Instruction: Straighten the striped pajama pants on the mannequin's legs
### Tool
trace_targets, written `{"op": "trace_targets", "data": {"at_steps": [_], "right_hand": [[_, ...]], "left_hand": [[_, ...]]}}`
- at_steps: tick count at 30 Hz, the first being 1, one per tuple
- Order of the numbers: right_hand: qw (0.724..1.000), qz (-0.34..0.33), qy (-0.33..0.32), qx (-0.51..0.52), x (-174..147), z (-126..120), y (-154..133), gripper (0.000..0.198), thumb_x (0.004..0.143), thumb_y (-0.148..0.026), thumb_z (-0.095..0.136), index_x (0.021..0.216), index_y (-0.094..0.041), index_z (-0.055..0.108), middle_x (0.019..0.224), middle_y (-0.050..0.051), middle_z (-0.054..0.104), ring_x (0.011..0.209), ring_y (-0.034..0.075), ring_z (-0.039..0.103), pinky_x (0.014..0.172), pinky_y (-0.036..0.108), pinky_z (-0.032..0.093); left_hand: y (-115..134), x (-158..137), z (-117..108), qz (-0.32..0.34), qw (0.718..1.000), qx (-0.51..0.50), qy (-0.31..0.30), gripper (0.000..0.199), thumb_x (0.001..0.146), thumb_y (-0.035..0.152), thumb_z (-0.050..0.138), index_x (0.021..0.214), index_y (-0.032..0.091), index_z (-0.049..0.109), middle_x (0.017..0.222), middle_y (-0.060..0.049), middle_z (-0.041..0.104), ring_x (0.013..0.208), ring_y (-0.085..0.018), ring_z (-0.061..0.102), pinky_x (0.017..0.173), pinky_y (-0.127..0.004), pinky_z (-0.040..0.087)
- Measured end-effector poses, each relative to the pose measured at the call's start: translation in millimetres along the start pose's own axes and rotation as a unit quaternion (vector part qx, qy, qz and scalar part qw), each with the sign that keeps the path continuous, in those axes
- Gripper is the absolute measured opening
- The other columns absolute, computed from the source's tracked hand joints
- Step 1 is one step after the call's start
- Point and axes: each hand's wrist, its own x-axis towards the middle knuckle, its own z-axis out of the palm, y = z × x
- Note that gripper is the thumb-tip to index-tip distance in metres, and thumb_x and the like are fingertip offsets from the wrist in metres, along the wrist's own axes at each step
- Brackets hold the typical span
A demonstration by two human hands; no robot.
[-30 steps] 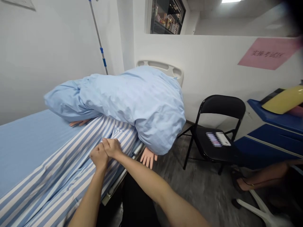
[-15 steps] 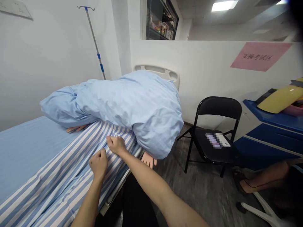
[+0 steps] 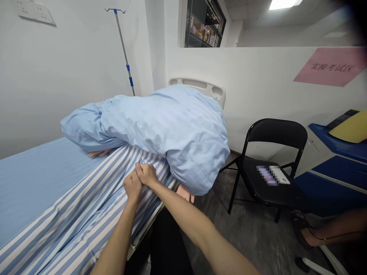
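Observation:
My left hand (image 3: 132,187) is closed into a fist, and its knuckles press against my right hand (image 3: 146,174), also a fist. Both are over the blue-and-white striped trousers (image 3: 86,214) near the waist of a figure lying on the bed. Whether cloth or anything thin is inside the fingers is hidden. A puffed light blue cover (image 3: 160,122) lies over the figure's upper body. From under it a manikin-like hand (image 3: 185,193) shows at the near bed edge, and another hand (image 3: 100,152) on the far side.
The bed's metal side rail (image 3: 156,214) runs along my side, below my forearms. A black folding chair (image 3: 275,130) with flat items on its seat stands to the right. Beyond it is a blue cabinet (image 3: 332,191). A person's foot (image 3: 311,236) is at lower right. An IV pole (image 3: 122,38) stands behind the bed.
My left fist has moved up and toward my right fist, so the two now touch. The whole view has shifted slightly, with the scene sliding right.

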Motion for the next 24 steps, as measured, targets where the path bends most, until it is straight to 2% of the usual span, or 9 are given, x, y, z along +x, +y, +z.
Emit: {"op": "trace_targets", "data": {"at_steps": [5, 9, 11, 13, 15, 17, 20, 22, 24], "right_hand": [[0.998, -0.053, -0.034, -0.002, 15.1, -11.6, -4.0, 0.048, 0.086, -0.04, 0.022, 0.065, -0.018, 0.058, 0.061, -0.001, 0.058, 0.058, 0.007, 0.047, 0.054, 0.019, 0.024], [0.999, -0.017, -0.018, -0.02, 20.4, -7.8, 7.5, 0.051, 0.087, -0.037, 0.019, 0.064, -0.016, 0.058, 0.061, 0.0, 0.058, 0.057, 0.007, 0.046, 0.053, 0.019, 0.023], [0.999, -0.015, -0.01, -0.03, 19.3, -2.8, 13.9, 0.049, 0.087, -0.036, 0.02, 0.062, -0.016, 0.058, 0.06, 0.001, 0.058, 0.057, 0.007, 0.046, 0.052, 0.02, 0.023], [0.999, -0.027, -0.01, -0.037, 18.2, 0.8, 17.7, 0.048, 0.087, -0.035, 0.022, 0.061, -0.016, 0.058, 0.059, 0.001, 0.058, 0.055, 0.008, 0.046, 0.052, 0.02, 0.022], [0.998, -0.037, -0.01, -0.042, 17.7, 2.1, 18.7, 0.048, 0.086, -0.035, 0.022, 0.06, -0.016, 0.058, 0.057, 0.001, 0.057, 0.054, 0.008, 0.045, 0.052, 0.021, 0.022], [0.998, -0.039, -0.004, -0.044, 17.5, 2.2, 18.0, 0.049, 0.086, -0.034, 0.022, 0.059, -0.016, 0.058, 0.055, 0.001, 0.057, 0.053, 0.008, 0.045, 0.051, 0.021, 0.021], [0.998, -0.039, 0.005, -0.044, 16.4, 3.3, 16.4, 0.049, 0.086, -0.035, 0.022, 0.057, -0.016, 0.057, 0.054, 0.002, 0.057, 0.052, 0.009, 0.045, 0.051, 0.022, 0.02], [0.998, -0.041, 0.012, -0.043, 15.2, 5.5, 15.7, 0.048, 0.085, -0.035, 0.023, 0.056, -0.016, 0.056, 0.055, 0.003, 0.057, 0.052, 0.009, 0.045, 0.051, 0.022, 0.02], [0.998, -0.04, 0.018, -0.042, 14.0, 8.1, 15.0, 0.048, 0.085, -0.035, 0.023, 0.054, -0.015, 0.055, 0.054, 0.004, 0.057, 0.051, 0.009, 0.045, 0.05, 0.023, 0.02]], "left_hand": [[-7.2, -0.8, -2.2, 0.015, 1.0, 0.018, -0.001, 0.03, 0.071, 0.027, 0.03, 0.043, 0.017, 0.034, 0.04, 0.004, 0.032, 0.043, -0.008, 0.031, 0.046, -0.022, 0.023], [-1.1, -3.4, 3.1, 0.018, 0.999, 0.024, -0.011, 0.034, 0.072, 0.031, 0.031, 0.042, 0.017, 0.034, 0.039, 0.005, 0.03, 0.044, -0.008, 0.032, 0.046, -0.021, 0.024], [4.0, -6.0, -1.8, 0.009, 0.999, 0.007, -0.039, 0.035, 0.073, 0.034, 0.031, 0.042, 0.017, 0.035, 0.039, 0.005, 0.032, 0.044, -0.008, 0.034, 0.047, -0.021, 0.026], [4.6, -7.9, -19.9, 0.001, 0.996, -0.002, -0.086, 0.037, 0.073, 0.037, 0.033, 0.042, 0.017, 0.035, 0.039, 0.005, 0.034, 0.044, -0.008, 0.035, 0.048, -0.021, 0.028], [-4.1, -8.8, -54.9, -0.011, 0.992, 0.017, -0.127, 0.039, 0.073, 0.04, 0.035, 0.042, 0.017, 0.036, 0.039, 0.005, 0.035, 0.043, -0.008, 0.035, 0.048, -0.021, 0.029], [-23.8, -10.6, -105.8, -0.026, 0.988, 0.059, -0.137, 0.04, 0.072, 0.042, 0.037, 0.041, 0.016, 0.037, 0.039, 0.004, 0.036, 0.044, -0.008, 0.036, 0.049, -0.021, 0.029], [-64.9, -22.2, -198.6, -0.081, 0.987, 0.123, -0.065, 0.041, 0.072, 0.045, 0.036, 0.042, 0.016, 0.037, 0.041, 0.004, 0.038, 0.044, -0.008, 0.036, 0.049, -0.021, 0.031], [-90.0, -37.1, -258.6, -0.121, 0.976, 0.181, -0.021, 0.043, 0.071, 0.046, 0.036, 0.04, 0.017, 0.035, 0.04, 0.004, 0.037, 0.043, -0.009, 0.037, 0.047, -0.021, 0.031], [-108.3, -54.5, -308.7, -0.153, 0.959, 0.239, 0.024, 0.043, 0.069, 0.047, 0.038, 0.038, 0.017, 0.036, 0.037, 0.004, 0.038, 0.041, -0.01, 0.037, 0.044, -0.021, 0.033]]}}
